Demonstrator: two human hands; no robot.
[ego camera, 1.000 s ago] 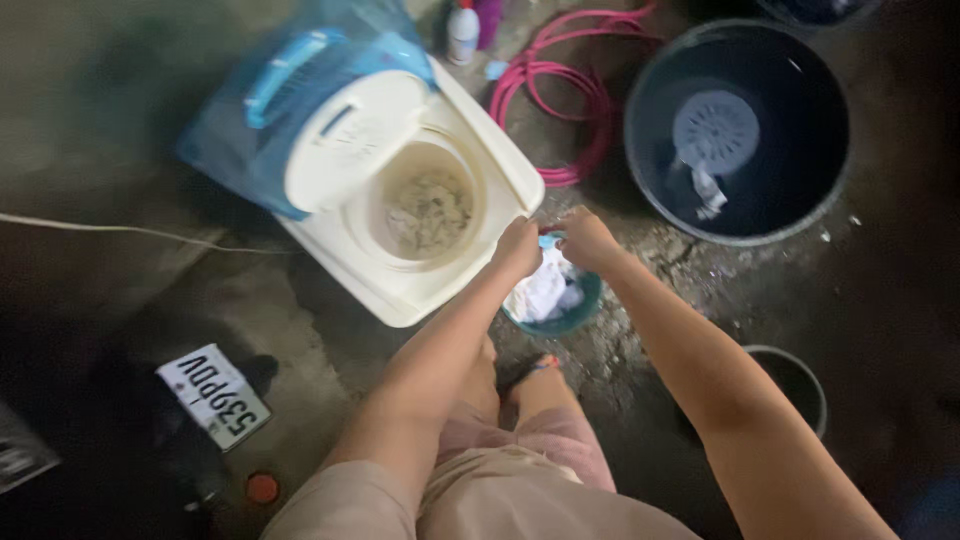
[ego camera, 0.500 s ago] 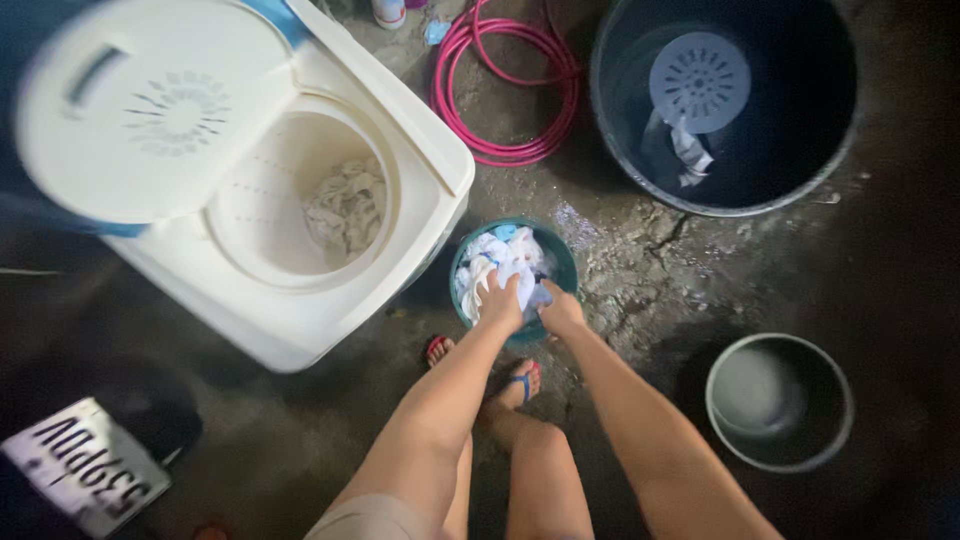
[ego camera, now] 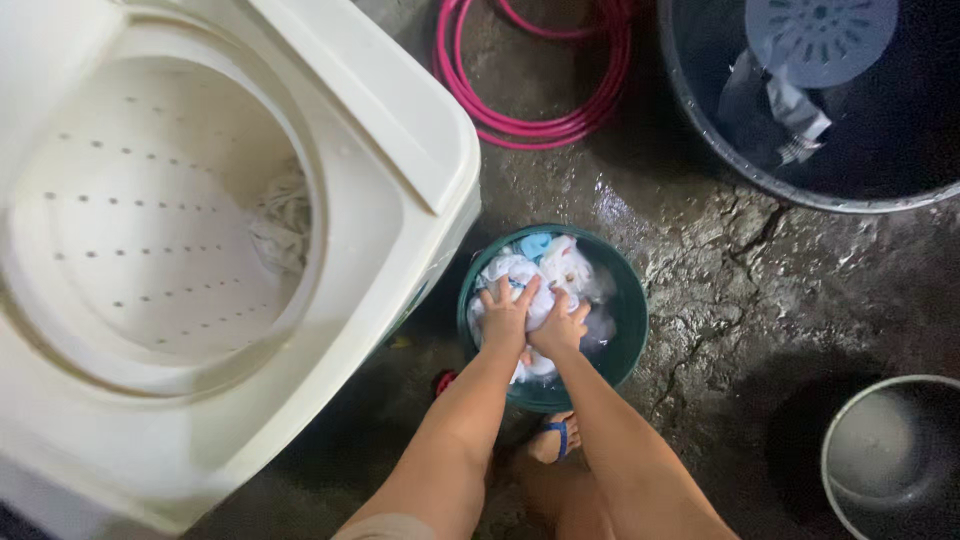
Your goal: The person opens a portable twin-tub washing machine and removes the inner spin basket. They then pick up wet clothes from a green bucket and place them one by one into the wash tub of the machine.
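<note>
1. The cream washing machine (ego camera: pixel 330 330) fills the left of your view, its perforated tub open, with a pale bundle of cloth (ego camera: pixel 283 225) lying against the tub's right wall.
2. A big dark tub (ego camera: pixel 720 150) sits at upper right, holding water, a round grey perforated disc (ego camera: pixel 820 35) and a grey rag (ego camera: pixel 790 110).
3. A coiled pink hose (ego camera: pixel 540 125) lies on the wet, cracked concrete floor (ego camera: pixel 720 300) between machine and tub.
4. A grey bucket (ego camera: pixel 850 470) stands at lower right, well apart from your hands.
5. The small green basin (ego camera: pixel 630 340) sits just beside the machine's corner, holding wet white laundry (ego camera: pixel 560 265) with a bit of blue cloth.
6. Your left hand (ego camera: pixel 505 315) presses on the laundry, fingers spread wide over it.
7. Your right hand (ego camera: pixel 558 328) touches your left, fingers curled into the same laundry.
8. Your sandalled foot (ego camera: pixel 555 440) rests just below the basin.
</note>
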